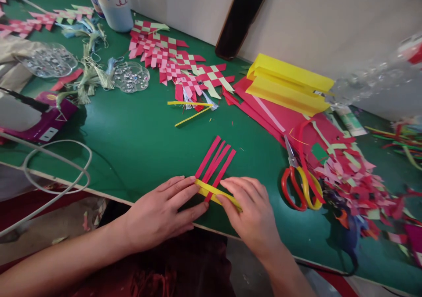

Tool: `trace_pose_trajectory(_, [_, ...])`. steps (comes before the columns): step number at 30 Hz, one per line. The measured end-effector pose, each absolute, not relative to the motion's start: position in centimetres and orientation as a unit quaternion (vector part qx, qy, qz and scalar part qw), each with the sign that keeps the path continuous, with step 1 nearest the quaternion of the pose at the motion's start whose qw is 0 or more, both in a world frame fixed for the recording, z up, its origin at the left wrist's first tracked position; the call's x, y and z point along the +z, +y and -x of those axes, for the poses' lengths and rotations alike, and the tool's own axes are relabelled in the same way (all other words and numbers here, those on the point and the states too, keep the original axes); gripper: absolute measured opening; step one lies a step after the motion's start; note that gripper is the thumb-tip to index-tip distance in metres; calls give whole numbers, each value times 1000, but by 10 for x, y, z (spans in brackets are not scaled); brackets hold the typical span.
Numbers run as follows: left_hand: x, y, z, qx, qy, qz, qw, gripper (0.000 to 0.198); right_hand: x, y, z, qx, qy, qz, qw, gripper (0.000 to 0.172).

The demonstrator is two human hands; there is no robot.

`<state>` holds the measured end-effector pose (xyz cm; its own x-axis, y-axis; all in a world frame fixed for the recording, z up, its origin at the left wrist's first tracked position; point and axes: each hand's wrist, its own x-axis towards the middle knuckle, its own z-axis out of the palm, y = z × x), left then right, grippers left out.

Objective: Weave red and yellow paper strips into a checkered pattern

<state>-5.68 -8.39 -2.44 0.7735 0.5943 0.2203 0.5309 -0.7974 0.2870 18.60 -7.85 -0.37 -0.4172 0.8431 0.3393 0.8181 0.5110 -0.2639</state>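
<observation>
Several slim red paper strips [211, 164] fan away from me near the table's front edge. Yellow paper strips [216, 190] cross them at their near ends, passing over some and under others. My left hand [168, 207] holds the left end of this weave against the table, fingertips pressed on the paper. At the other end, my right hand [249, 200] pinches a yellow strip between thumb and fingers. Its palm hides the strip's far end. Two loose yellow strips [193, 117] lie beyond the weave.
Right of my hands lie scissors [296, 187] with red and yellow handles, beside paper scraps [356, 178]. Folded yellow paper [290, 86] rests on red sheets [244, 90]. Finished checkered pieces [178, 59], a phone [242, 18] and a bottle [114, 5] stand farther back. A cable [89, 165] loops at left.
</observation>
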Motion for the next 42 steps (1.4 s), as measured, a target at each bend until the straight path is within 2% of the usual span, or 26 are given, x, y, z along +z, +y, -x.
trace_pose_trajectory(2, [-25, -85, 56, 150, 304, -934, 110, 47, -3, -76, -195, 30, -854, 477, 204, 24])
trace_pose_trajectory(7, [-26, -86, 56, 137, 308, -937, 94, 52, -7, -71, -205, 37, -908, 407, 91, 45])
trace_pose_trajectory(9, [-25, -86, 56, 136, 307, -938, 83, 54, -9, -70, -204, 34, -908, 412, 70, 49])
trace_pose_trajectory(15, [-23, -85, 54, 131, 307, -940, 62, 54, -5, -66, -201, 29, -896, 431, 101, 49])
trace_pose_trajectory(25, [-20, -85, 56, 131, 314, -936, 92, 51, 7, -48, -193, 39, -932, 361, 20, 52])
trace_pose_trajectory(36, [-23, -85, 56, 149, 310, -936, 70, 52, 16, -51, -196, 44, -923, 381, 25, 58])
trace_pose_trajectory(42, [-24, -85, 56, 155, 310, -935, 73, 52, 24, -42, -194, 77, -930, 358, 11, 53])
